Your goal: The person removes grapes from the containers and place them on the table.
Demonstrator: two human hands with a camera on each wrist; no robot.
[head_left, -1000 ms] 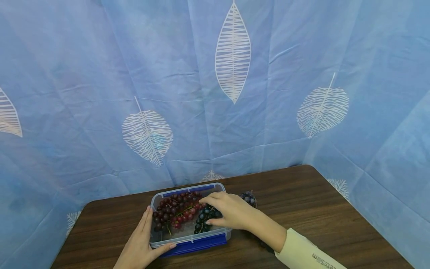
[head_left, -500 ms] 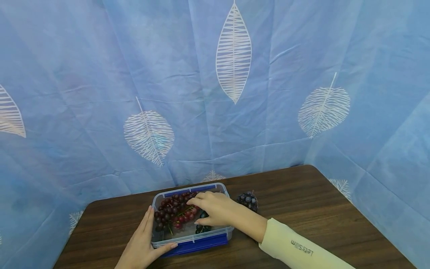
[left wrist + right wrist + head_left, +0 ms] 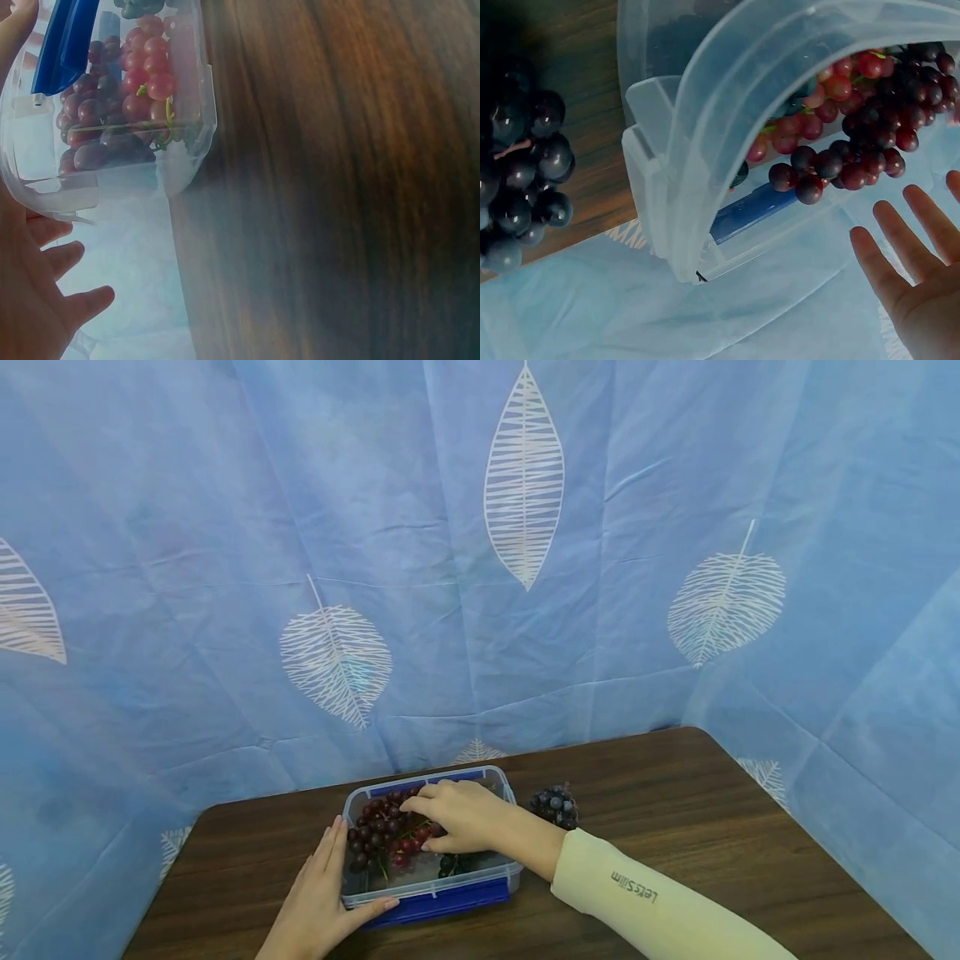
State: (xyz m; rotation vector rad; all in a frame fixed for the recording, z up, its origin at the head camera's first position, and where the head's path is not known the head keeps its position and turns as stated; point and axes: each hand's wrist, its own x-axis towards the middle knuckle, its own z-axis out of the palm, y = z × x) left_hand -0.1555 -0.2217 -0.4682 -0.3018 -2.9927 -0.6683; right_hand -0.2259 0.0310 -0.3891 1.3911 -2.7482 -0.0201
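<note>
A clear plastic food container (image 3: 431,888) with a blue latch (image 3: 450,902) stands on the table. In it lie a dark red bunch of grapes (image 3: 371,835), a brighter red bunch (image 3: 146,64) and a black bunch (image 3: 450,865), the last mostly hidden by my right hand. My left hand (image 3: 315,887) rests at the container's near left corner, fingers straight along its side and thumb along its front. My right hand (image 3: 465,818) is over the container, its fingers close above the red grapes. In the right wrist view its fingers (image 3: 915,240) are extended and spread.
Another black bunch of grapes (image 3: 557,806) lies on the brown wooden table (image 3: 675,827), right of the container. A blue cloth (image 3: 450,635) with white leaf prints hangs behind the table's back edge and around the sides.
My right hand has moved left across the container, from the black grapes towards the red ones. More of the bunch on the table now shows. My left hand has stayed at the corner.
</note>
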